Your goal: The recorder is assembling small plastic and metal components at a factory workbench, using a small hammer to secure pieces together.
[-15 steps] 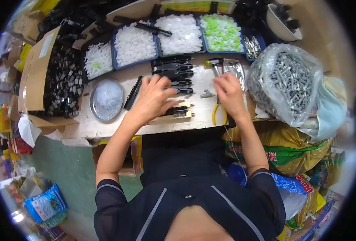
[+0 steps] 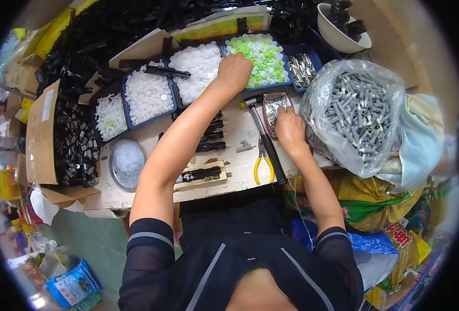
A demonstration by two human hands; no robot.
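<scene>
Item: yellow-handled pliers (image 2: 263, 169), lying bodyward and left of the right hand (image 2: 290, 127). Item: right hand, fingers bent (grasp, if any, cannot be told), over the right side of a shallow box (image 2: 266, 115), which lies leftward, long axis running near to far. Item: left hand (image 2: 235, 71), curled, contents hidden, nearer to the green-and-white pieces (image 2: 264, 57) just rightward.

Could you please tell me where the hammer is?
In the head view, the hammer lies on the table slightly right of centre, just right of the pliers and left of the small tray by the right hand.
</scene>
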